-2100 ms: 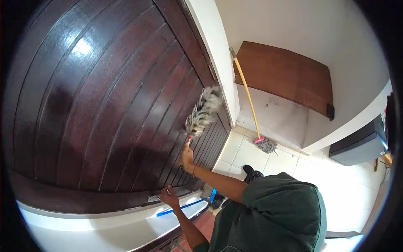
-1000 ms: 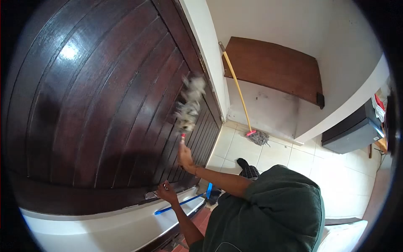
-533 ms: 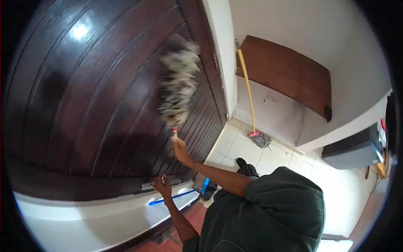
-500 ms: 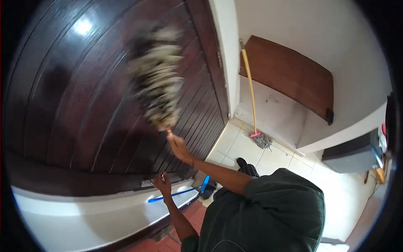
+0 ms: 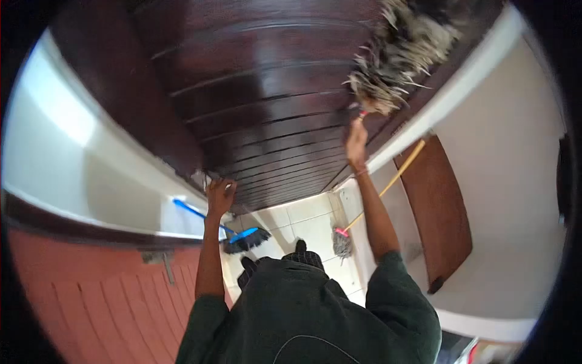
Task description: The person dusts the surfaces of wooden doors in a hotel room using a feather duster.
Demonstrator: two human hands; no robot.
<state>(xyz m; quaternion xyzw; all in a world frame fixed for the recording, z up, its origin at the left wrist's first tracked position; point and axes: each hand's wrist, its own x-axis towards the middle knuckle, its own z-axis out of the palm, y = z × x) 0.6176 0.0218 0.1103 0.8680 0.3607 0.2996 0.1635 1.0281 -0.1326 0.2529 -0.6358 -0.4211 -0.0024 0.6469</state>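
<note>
In the head view, my right hand (image 5: 356,144) is closed round the handle of a feather duster (image 5: 403,60). Its grey, black and cream feathers lie against the upper right of a dark brown slatted wooden door (image 5: 273,91), near the frame. At the door's left edge, beside a light metal plate, my left hand (image 5: 220,195) has its fingers curled round what looks like the door handle. The hand mostly covers that handle.
A blue broom (image 5: 245,238) with black bristles leans at the lower left, near my feet. A yellow-handled mop (image 5: 342,242) stands by the right wall, near a brown wooden panel (image 5: 439,212). A reddish slatted door (image 5: 103,303) is at lower left.
The view has turned left. My right hand has carried the feather duster across the door towards its right-hand frame. My left hand stays at the door's handle edge.
</note>
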